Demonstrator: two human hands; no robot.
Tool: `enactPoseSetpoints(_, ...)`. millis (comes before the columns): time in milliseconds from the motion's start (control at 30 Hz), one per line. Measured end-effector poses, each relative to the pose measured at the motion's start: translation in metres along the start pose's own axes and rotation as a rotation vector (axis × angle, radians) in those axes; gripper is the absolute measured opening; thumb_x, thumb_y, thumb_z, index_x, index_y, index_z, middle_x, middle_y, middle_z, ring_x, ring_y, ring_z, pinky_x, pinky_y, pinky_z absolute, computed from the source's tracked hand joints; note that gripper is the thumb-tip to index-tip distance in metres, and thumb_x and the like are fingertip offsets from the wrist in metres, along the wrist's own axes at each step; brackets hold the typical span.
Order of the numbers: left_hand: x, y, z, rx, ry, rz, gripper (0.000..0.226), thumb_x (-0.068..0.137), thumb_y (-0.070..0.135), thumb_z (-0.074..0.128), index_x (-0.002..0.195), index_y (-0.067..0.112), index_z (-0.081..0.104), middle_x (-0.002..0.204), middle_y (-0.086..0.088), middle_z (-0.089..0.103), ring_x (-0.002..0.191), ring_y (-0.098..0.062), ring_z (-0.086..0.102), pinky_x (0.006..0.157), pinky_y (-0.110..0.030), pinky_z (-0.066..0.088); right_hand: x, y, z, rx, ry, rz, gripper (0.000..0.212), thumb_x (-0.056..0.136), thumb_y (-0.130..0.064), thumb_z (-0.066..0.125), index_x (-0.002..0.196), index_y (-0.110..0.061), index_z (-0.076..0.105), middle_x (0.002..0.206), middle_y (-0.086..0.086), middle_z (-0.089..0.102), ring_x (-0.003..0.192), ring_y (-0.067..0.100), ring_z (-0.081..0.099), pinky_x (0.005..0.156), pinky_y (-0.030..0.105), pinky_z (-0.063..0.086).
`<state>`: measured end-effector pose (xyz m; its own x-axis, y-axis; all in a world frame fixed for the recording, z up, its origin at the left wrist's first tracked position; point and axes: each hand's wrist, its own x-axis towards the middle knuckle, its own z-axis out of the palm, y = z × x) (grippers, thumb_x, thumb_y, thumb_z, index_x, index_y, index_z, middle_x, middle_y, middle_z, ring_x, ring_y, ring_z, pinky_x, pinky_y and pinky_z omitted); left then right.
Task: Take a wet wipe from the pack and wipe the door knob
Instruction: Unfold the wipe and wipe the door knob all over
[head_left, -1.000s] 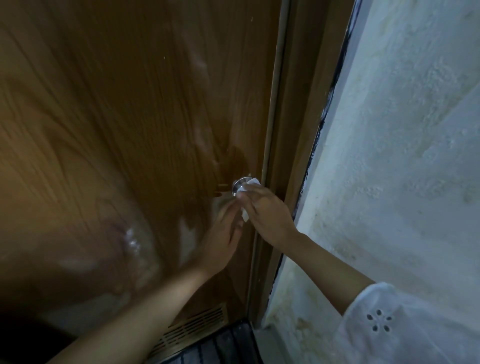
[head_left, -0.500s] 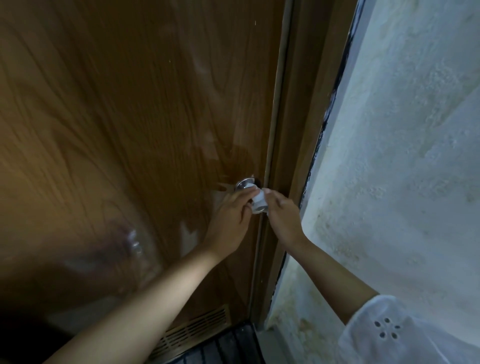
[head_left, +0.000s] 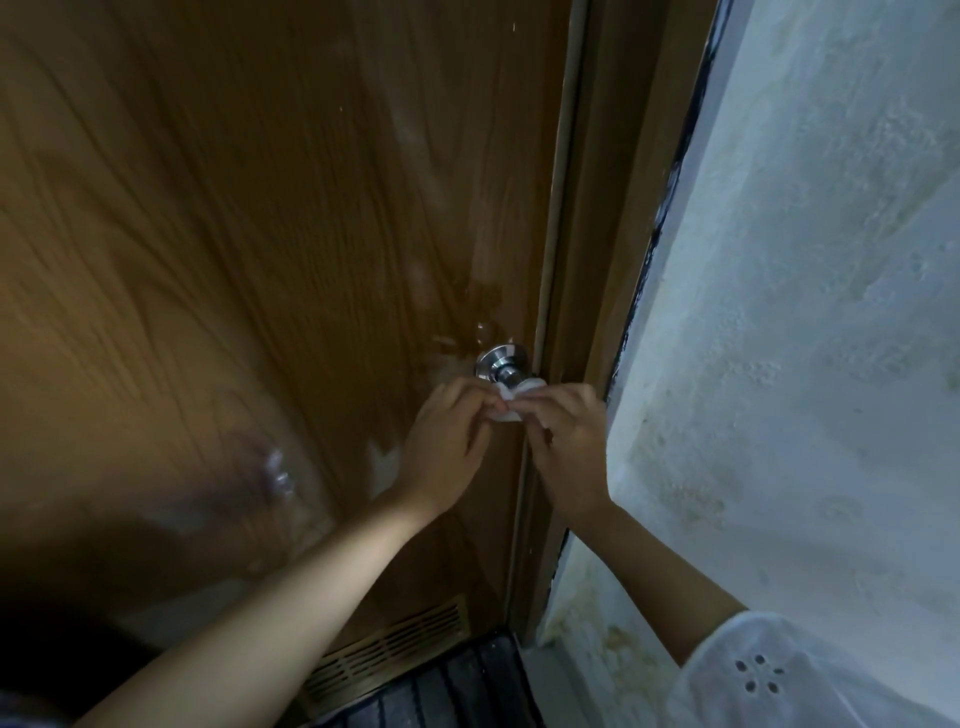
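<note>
A shiny metal door knob (head_left: 503, 366) sticks out of the brown wooden door (head_left: 291, 218) near its right edge. Its round base plate and neck show; the knob's head is covered by a small white wet wipe (head_left: 514, 399). My left hand (head_left: 448, 448) pinches the wipe from the left. My right hand (head_left: 566, 446) pinches it from the right. Both hands press the wipe against the knob from below. The wipe pack is not in view.
A brown door frame (head_left: 597, 270) runs beside the door, then a rough pale wall (head_left: 810, 322) on the right. A vent grille (head_left: 395, 649) sits at the door's bottom, with a dark striped mat (head_left: 441, 691) below. The door surface reflects light smudges.
The left hand rose to join the right on the wipe. Both hands have slid down off the knob's base, so the plate and neck now show.
</note>
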<state>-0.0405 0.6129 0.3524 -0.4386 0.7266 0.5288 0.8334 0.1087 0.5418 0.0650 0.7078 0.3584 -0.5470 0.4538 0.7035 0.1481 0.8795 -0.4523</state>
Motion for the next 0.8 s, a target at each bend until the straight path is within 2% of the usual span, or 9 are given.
enactPoseSetpoints(67,0.0,0.002,-0.001,0.04,-0.025,0.009,0.023,0.084,0.015,0.043,0.101,0.018,0.059,0.108,0.001,0.056,0.102,-0.005,0.045,0.086,-0.024,0.038,-0.001,0.007,0.001,0.045,0.025,0.21,0.016,0.085,-0.012,0.058,0.084,-0.004,0.072,0.087,0.015,0.07,0.085,0.027,0.059,0.069,0.023,0.044)
enactPoseSetpoints(133,0.0,0.003,-0.002,0.059,-0.029,0.001,0.024,0.085,0.014,0.044,0.103,0.018,0.059,0.11,0.0,0.056,0.105,-0.01,0.046,0.087,-0.025,0.035,0.002,0.014,0.005,0.169,0.004,0.455,0.011,0.088,-0.011,0.059,0.088,-0.006,0.069,0.094,0.011,0.064,0.086,0.019,0.058,0.067,0.004,0.038)
enactPoseSetpoints(200,0.0,0.003,-0.002,0.082,-0.032,-0.023,0.027,0.085,0.012,0.048,0.109,0.019,0.058,0.115,-0.001,0.055,0.109,-0.013,0.045,0.088,-0.025,0.033,0.007,0.017,0.01,0.231,0.009,0.546,0.009,0.088,-0.013,0.059,0.09,-0.008,0.067,0.096,0.006,0.061,0.084,0.013,0.057,0.063,-0.002,0.038)
enactPoseSetpoints(267,0.001,0.002,-0.001,0.1,-0.032,-0.062,0.036,0.086,0.012,0.05,0.12,0.021,0.053,0.124,0.001,0.053,0.114,-0.013,0.042,0.092,-0.026,0.033,0.014,0.014,0.01,0.223,0.033,0.542,0.009,0.088,-0.016,0.059,0.092,-0.011,0.066,0.093,-0.001,0.058,0.079,0.006,0.052,0.061,-0.006,0.037)
enactPoseSetpoints(333,0.003,0.002,-0.001,0.103,-0.04,-0.087,0.045,0.087,0.012,0.05,0.13,0.023,0.046,0.134,0.002,0.048,0.121,-0.014,0.038,0.098,-0.028,0.033,0.013,0.009,0.011,0.208,0.005,0.483,0.012,0.088,-0.018,0.059,0.095,-0.01,0.066,0.094,-0.001,0.059,0.08,0.004,0.052,0.063,-0.005,0.038)
enactPoseSetpoints(467,0.003,0.002,0.002,0.122,-0.122,-0.049,0.055,0.088,0.012,0.047,0.138,0.029,0.034,0.142,0.005,0.042,0.127,-0.013,0.033,0.1,-0.027,0.027,-0.003,0.009,0.014,0.22,-0.046,0.419,0.014,0.086,-0.011,0.062,0.095,-0.003,0.068,0.102,0.014,0.066,0.085,0.01,0.056,0.073,0.009,0.042)
enactPoseSetpoints(567,0.003,0.0,0.004,0.161,-0.138,-0.033,0.05,0.091,0.02,0.044,0.139,0.033,0.032,0.143,0.008,0.041,0.128,-0.011,0.031,0.098,-0.027,0.025,0.006,0.013,0.01,0.226,0.005,0.509,0.014,0.088,-0.015,0.06,0.095,-0.007,0.068,0.102,0.011,0.066,0.085,0.009,0.054,0.068,0.002,0.037)
enactPoseSetpoints(633,0.004,-0.002,0.005,0.16,-0.125,-0.044,0.048,0.092,0.023,0.041,0.138,0.033,0.033,0.142,0.009,0.042,0.127,-0.01,0.031,0.096,-0.027,0.025,0.014,0.012,0.008,0.243,0.07,0.516,0.012,0.088,-0.015,0.06,0.093,-0.009,0.068,0.099,0.01,0.067,0.083,0.01,0.056,0.067,0.002,0.038)
enactPoseSetpoints(800,0.004,-0.002,0.008,0.063,-0.119,-0.098,0.042,0.094,0.032,0.033,0.136,0.033,0.036,0.14,0.009,0.044,0.128,-0.01,0.031,0.099,-0.028,0.024,0.0,0.004,0.017,0.352,0.008,0.527,0.01,0.085,-0.012,0.064,0.092,-0.004,0.064,0.097,0.013,0.068,0.088,0.02,0.063,0.077,0.021,0.051)
